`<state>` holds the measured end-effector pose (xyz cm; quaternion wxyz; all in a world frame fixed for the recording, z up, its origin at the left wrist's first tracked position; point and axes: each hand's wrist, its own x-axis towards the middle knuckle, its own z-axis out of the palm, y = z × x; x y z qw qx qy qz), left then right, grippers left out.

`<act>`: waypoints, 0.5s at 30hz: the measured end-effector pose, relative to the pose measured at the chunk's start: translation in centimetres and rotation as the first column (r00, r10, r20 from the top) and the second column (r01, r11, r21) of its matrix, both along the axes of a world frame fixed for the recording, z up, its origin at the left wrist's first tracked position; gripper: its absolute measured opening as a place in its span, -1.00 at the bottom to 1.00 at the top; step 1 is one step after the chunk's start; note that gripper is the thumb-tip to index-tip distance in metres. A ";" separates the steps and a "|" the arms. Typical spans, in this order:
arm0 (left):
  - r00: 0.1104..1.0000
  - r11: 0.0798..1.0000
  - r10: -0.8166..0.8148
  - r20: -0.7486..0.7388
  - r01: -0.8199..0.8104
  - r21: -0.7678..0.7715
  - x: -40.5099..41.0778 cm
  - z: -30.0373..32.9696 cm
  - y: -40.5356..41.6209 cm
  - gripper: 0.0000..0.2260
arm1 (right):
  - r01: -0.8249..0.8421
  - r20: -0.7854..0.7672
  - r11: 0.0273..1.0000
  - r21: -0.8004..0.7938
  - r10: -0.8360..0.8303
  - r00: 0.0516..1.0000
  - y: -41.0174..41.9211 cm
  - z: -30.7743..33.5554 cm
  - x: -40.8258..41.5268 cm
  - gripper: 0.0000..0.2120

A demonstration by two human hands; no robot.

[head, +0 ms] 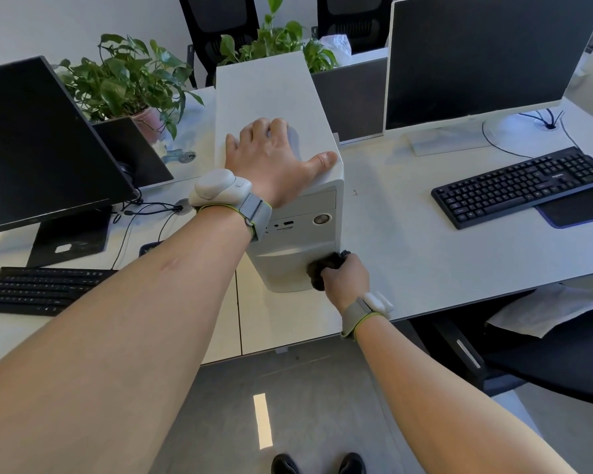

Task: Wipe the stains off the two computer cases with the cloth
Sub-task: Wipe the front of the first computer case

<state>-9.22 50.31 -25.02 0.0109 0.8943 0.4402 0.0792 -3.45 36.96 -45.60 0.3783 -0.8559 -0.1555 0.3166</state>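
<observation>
White tabletop (425,254). One white computer case (281,107) upright near its front edge; second case not in view. Left hand (274,159) flat, fingers spread on case top. Right hand (346,278) clutching dark cloth (322,268) against lower front panel. Wiping apparently underway; no stains discernible. No legible writing.

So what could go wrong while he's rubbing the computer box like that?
The right hand scrubs the cloth low on the case, which stands close to the desk edge; a hard push might slide it, though the left hand on top steadies it. The cloth could also drift up and bump the power button.
</observation>
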 end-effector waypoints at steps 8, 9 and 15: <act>1.000 1.000 0.005 0.007 -0.005 -0.010 0.0 0.0 -0.1 -0.14 | 0.174 -0.273 0.975 0.135 -0.132 0.953 -1.6 -2.7 -0.2 -0.81; 1.000 1.000 0.004 0.006 -0.004 -0.010 0.0 0.0 -0.1 -0.14 | 0.245 -0.369 0.964 0.107 -0.190 0.910 -1.2 -3.7 0.2 -0.86; 1.000 1.000 0.002 0.004 -0.002 -0.017 -0.1 0.1 -0.2 -0.13 | 0.350 -0.570 0.929 0.121 -0.223 0.790 0.5 -2.0 1.3 -0.88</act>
